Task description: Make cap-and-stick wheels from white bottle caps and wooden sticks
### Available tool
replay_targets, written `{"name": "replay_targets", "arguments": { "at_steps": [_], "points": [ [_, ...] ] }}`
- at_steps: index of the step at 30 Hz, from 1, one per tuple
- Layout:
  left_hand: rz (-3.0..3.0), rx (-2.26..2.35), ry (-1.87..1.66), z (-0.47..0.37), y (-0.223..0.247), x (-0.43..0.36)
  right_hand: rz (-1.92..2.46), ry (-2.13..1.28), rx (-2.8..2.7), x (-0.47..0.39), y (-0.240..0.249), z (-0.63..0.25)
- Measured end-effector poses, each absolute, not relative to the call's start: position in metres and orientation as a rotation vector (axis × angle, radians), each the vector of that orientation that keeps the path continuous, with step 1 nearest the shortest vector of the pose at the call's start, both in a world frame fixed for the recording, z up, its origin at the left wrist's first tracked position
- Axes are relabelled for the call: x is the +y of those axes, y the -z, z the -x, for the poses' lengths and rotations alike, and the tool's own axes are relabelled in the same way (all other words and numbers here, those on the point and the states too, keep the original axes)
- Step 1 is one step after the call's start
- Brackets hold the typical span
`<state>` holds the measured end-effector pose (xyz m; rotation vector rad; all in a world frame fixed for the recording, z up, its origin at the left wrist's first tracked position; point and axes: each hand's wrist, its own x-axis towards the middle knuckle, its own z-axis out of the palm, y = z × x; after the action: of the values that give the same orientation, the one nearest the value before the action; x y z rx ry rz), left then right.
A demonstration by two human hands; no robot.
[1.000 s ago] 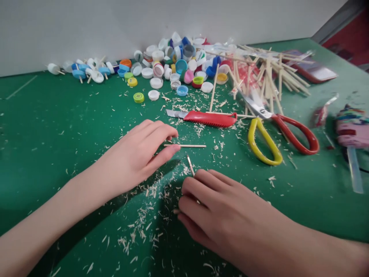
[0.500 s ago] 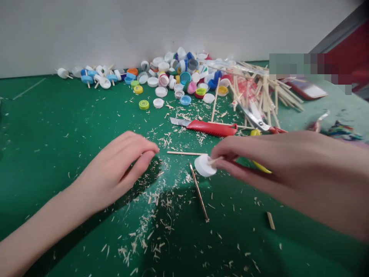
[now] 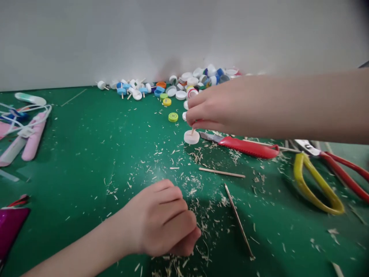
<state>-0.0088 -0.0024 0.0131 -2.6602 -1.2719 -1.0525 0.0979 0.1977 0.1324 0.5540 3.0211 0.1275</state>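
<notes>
Between its fingertips my right hand (image 3: 207,109) pinches a thin wooden stick (image 3: 192,131) that stands up out of a white bottle cap (image 3: 191,137). The cap is just left of the blade tip of a red utility knife (image 3: 248,147), over the green table. My left hand (image 3: 168,221) is curled into a fist low in the middle, above scattered wood shavings, with nothing seen in it. To its right lie a pointed metal rod (image 3: 238,219) and a short wooden stick (image 3: 221,172).
A pile of bottle caps (image 3: 198,79) lies against the grey wall, with several caps on sticks (image 3: 132,89) at its left. Pliers with red handles (image 3: 343,169) and a yellow handle (image 3: 317,188) lie right. Glue guns (image 3: 34,136) and a purple pouch (image 3: 13,231) are left.
My right hand has carried the cap on its stick farther back, past the short stick. My left hand has moved nearer and curled into a fist. The view has turned left.
</notes>
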Motion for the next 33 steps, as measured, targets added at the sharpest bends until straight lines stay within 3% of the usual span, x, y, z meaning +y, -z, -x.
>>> {"name": "replay_targets", "arguments": {
  "at_steps": [6,11,23,33],
  "points": [
    [2.648,-1.271,1.101,0.006,-0.012,-0.001,-0.103,-0.530,2.829,0.211,-0.131,-0.088],
    [2.665,-1.296,1.126,0.006,-0.009,-0.003,-0.053,-0.680,2.798,0.218,-0.126,-0.088],
    [2.646,-1.286,1.098,0.007,-0.006,-0.001,-0.834,-0.436,2.916,0.235,-0.139,-0.100],
    [2.646,-1.339,1.025,0.006,-0.011,-0.002,-0.900,-0.179,2.748,0.238,-0.120,-0.136]
  ]
}}
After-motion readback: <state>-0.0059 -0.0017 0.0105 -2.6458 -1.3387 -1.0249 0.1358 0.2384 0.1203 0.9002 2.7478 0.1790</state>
